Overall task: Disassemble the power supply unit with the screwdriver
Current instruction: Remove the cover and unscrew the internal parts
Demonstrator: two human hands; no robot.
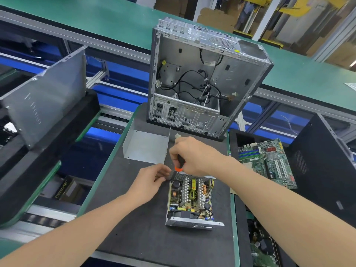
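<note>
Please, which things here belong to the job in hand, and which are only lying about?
Job in hand:
power supply unit, opened
screwdriver, gripped by the right hand
left hand, holding the unit's far corner
grey metal cover, lying beyond it

Lying about:
open computer case
motherboard
black case, on the right
metal panel, on the left

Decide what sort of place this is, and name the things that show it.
Probably a factory line for dismantling computers: a long green conveyor belt behind, a gutted computer case, an opened power supply unit and a loose motherboard.
</note>
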